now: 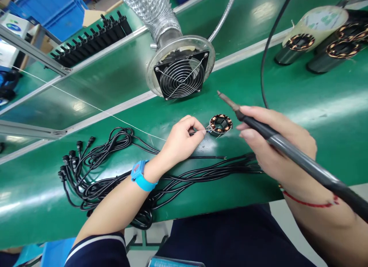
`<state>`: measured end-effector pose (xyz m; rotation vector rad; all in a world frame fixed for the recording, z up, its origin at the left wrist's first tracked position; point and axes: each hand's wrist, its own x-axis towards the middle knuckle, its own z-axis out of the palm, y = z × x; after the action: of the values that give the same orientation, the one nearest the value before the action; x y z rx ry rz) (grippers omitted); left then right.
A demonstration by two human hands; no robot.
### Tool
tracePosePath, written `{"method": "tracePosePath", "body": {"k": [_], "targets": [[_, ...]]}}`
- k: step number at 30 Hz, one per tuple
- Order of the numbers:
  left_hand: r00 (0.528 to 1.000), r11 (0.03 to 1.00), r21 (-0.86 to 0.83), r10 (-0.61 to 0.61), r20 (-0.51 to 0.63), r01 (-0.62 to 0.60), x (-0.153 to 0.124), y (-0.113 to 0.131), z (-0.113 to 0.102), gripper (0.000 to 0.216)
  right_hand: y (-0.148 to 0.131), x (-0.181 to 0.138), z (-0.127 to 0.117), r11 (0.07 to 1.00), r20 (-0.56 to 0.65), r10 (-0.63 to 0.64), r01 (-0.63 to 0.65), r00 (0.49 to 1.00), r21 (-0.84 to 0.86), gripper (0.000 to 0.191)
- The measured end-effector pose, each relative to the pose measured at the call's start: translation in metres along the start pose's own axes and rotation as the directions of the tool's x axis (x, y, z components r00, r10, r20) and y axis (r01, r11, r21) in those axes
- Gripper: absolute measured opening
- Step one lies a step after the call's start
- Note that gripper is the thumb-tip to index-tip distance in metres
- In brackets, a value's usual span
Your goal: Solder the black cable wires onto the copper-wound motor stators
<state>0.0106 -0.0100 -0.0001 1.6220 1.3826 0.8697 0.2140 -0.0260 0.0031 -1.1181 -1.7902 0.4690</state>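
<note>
My left hand is closed in a pinch on a thin solder wire, its fingertips right at the edge of a small round motor stator with copper windings lying on the green bench. A blue wrist strap circles that wrist. My right hand grips a dark soldering iron; the iron's tip points up and left, above and apart from the stator. A bundle of black cables lies under both forearms.
A fume extractor fan on a flexible silver duct stands just behind the stator. Rolls of stators lie at the back right. A row of black connectors and blue crates sit at the back left.
</note>
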Motion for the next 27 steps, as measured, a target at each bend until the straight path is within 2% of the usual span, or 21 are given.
{"method": "tracePosePath", "body": {"k": [5,10,13,19,27], "targets": [[0.998,0.991,-0.122,-0.062,0.001,0.062,-0.003,0.002,0.004,0.009,0.011,-0.022,-0.001,0.978,-0.126,-0.199,0.205,0.972,0.037,0.04],[0.973,0.958,-0.177,-0.229,0.011,0.227,-0.002,0.004,0.009,0.007,0.019,-0.028,0.003,0.937,-0.128,-0.329,0.34,0.935,0.078,0.024],[0.954,0.928,-0.23,-0.299,0.012,0.293,-0.001,0.007,0.01,0.008,0.018,-0.027,0.003,0.929,-0.096,-0.346,0.355,0.933,0.106,0.019],[0.934,0.898,-0.263,-0.357,0.032,0.352,0.0,0.012,0.01,0.008,0.017,-0.026,0.004,0.928,-0.056,-0.351,0.355,0.935,0.11,0.02],[0.934,0.879,-0.326,-0.355,0.042,0.349,0.0,0.01,0.011,0.01,0.016,-0.027,0.003,0.946,-0.032,-0.308,0.31,0.951,0.092,0.022]]}}
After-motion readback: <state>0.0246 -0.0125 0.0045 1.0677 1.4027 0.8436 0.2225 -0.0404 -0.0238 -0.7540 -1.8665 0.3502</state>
